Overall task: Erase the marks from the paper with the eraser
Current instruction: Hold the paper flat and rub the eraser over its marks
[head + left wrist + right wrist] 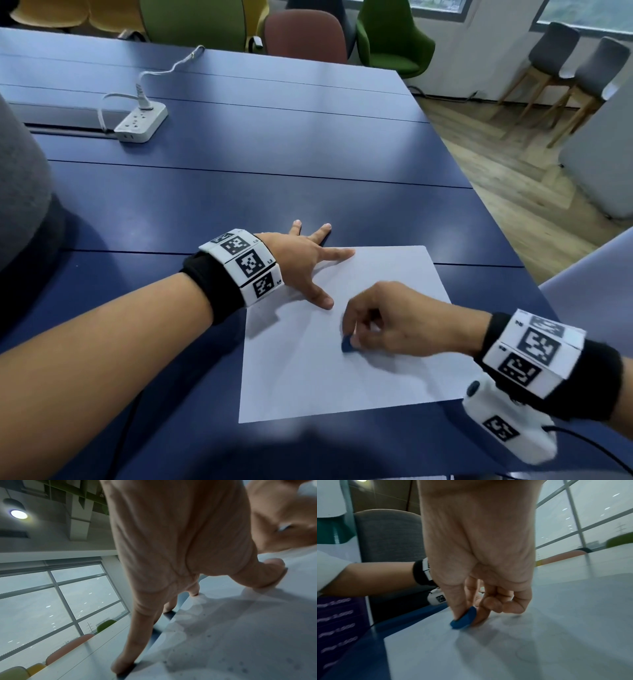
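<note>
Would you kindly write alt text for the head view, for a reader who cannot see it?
A right hand pinches a blue eraser against white paper on a blue table, while the left hand presses spread fingers on the sheet's far left corner. A white power strip lies further back, with chairs beyond the table.

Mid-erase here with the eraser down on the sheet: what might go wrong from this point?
1. The left hand pins only the paper's far left corner with spread fingers; the near edge lies free, so hard strokes may crumple or swing it.
2. The right hand pinches the small blue eraser at its fingertips; it may slip out.
3. The marks look very faint here, so spots may be missed.
</note>
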A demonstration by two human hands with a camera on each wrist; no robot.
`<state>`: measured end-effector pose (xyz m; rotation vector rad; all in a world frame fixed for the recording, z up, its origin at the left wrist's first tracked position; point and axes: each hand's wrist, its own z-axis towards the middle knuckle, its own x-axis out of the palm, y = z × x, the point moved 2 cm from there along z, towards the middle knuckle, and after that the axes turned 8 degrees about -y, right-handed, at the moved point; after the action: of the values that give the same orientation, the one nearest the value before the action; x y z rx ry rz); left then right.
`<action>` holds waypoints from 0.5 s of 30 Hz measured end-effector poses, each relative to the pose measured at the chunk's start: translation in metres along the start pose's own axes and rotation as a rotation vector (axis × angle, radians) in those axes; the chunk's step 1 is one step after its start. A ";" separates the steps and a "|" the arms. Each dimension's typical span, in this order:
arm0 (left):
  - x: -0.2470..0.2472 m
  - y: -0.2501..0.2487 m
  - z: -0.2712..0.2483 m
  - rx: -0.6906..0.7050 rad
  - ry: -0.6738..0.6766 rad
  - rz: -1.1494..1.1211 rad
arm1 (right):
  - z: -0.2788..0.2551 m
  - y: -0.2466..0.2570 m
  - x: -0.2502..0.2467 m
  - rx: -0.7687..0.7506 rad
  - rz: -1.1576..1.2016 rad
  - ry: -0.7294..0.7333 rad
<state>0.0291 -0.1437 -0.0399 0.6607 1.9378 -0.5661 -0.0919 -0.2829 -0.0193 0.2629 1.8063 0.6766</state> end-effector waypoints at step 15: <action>-0.001 -0.001 0.000 -0.006 0.002 -0.002 | 0.004 -0.011 -0.006 0.115 0.084 0.022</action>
<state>0.0288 -0.1446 -0.0387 0.6553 1.9418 -0.5608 -0.0845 -0.2930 -0.0215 0.4121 1.8667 0.6371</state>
